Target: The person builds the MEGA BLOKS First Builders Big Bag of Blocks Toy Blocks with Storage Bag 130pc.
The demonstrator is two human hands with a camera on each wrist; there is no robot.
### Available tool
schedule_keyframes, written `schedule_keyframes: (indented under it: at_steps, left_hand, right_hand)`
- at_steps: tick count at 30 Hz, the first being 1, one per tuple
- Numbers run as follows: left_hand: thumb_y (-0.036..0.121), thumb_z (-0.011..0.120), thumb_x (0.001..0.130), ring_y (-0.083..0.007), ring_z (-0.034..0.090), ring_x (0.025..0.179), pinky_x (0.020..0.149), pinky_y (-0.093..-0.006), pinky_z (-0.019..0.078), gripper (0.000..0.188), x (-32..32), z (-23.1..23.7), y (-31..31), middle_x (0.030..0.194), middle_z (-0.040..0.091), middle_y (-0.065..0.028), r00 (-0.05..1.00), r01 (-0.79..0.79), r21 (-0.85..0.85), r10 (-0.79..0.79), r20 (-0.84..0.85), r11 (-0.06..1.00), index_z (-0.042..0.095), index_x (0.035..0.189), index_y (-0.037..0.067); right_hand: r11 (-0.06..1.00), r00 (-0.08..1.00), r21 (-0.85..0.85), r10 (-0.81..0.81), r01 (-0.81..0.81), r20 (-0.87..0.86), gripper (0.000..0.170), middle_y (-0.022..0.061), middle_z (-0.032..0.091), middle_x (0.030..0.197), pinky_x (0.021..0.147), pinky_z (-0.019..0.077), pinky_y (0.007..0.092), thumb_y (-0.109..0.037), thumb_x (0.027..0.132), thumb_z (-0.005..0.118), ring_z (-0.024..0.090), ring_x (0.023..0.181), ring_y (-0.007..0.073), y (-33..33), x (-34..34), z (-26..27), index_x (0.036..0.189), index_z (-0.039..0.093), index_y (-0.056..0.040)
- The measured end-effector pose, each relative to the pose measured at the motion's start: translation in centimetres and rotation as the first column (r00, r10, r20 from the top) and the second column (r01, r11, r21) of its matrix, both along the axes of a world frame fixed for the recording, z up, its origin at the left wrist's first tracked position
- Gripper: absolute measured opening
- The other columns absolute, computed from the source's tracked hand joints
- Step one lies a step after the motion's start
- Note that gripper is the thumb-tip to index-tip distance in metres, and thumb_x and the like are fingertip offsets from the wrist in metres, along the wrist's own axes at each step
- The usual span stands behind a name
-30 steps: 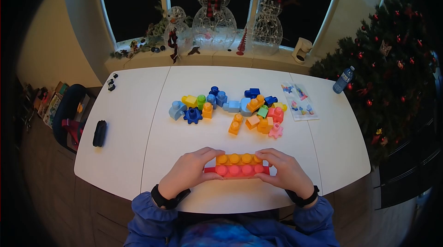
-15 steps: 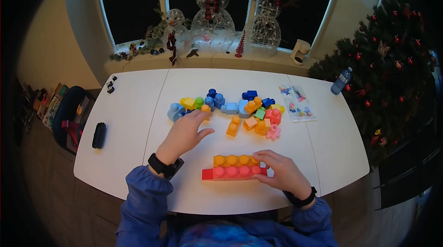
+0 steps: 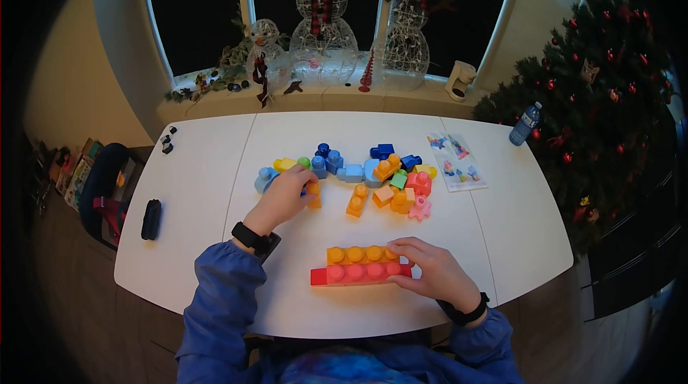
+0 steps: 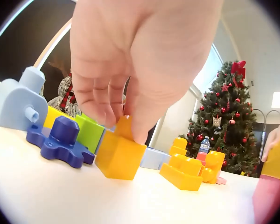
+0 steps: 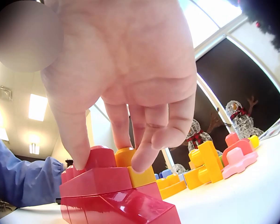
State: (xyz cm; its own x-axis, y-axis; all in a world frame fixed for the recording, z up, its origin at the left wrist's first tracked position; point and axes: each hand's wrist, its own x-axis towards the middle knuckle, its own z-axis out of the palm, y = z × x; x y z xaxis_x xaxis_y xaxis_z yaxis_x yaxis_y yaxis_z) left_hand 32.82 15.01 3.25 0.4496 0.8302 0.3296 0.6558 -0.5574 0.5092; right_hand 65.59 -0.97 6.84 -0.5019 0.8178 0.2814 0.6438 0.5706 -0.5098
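My left hand (image 3: 283, 197) pinches the stud of an orange block (image 4: 120, 151) between thumb and fingertips, at the left part of the block group. In the left wrist view a dark blue gear-shaped block (image 4: 65, 140), a light blue block (image 4: 18, 105) and a green block (image 4: 87, 132) stand beside it. Near the front edge lies a built piece with an orange row (image 3: 363, 255) behind a pink row (image 3: 364, 273), red at its ends. My right hand (image 3: 443, 273) grips its right end, thumb on the red part (image 5: 98, 182), fingers at the orange.
More blocks (image 3: 358, 201) lie across the table's middle, with a printed sheet (image 3: 457, 162) and a bottle (image 3: 525, 124) at the right. A black case (image 3: 151, 220) and small dark items (image 3: 168, 140) lie at the left on the white table (image 3: 186, 255).
The left hand has left the built piece, reached forward to the block group and taken hold of an orange block. The right hand has stayed on the built piece.
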Motion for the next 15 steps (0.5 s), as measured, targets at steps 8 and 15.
schedule_keyframes:
  at_steps: [8,15]
  left_hand:
    - [0.006,0.081,0.086,-0.0242,0.065,0.101,0.085,-0.0331,0.0574,0.032,0.9,6.0,-10.2,0.11,0.064,-0.0099,0.95,0.177,-0.061,-0.154,0.273,0.982,0.069,0.115,0.005]
    - [0.007,0.084,0.085,-0.0267,0.066,0.1,0.085,-0.0342,0.0566,0.038,1.3,5.6,-12.5,0.11,0.064,-0.0113,0.958,0.219,-0.089,-0.196,0.21,0.972,0.072,0.121,0.005]
  right_hand:
    - [0.999,1.0,-0.03,-0.019,0.018,-0.013,0.051,0.0104,0.07,0.125,0.087,0.0613,0.0347,-0.024,0.083,0.088,0.073,0.103,0.029,-0.1,-0.2,0.3,0.127,0.07,-0.0064]
    - [0.999,1.0,-0.04,-0.029,0.029,0.006,0.052,0.0106,0.07,0.126,0.088,0.0613,0.0351,-0.024,0.083,0.087,0.073,0.104,0.0295,-0.3,-0.3,0.5,0.129,0.07,-0.0069]
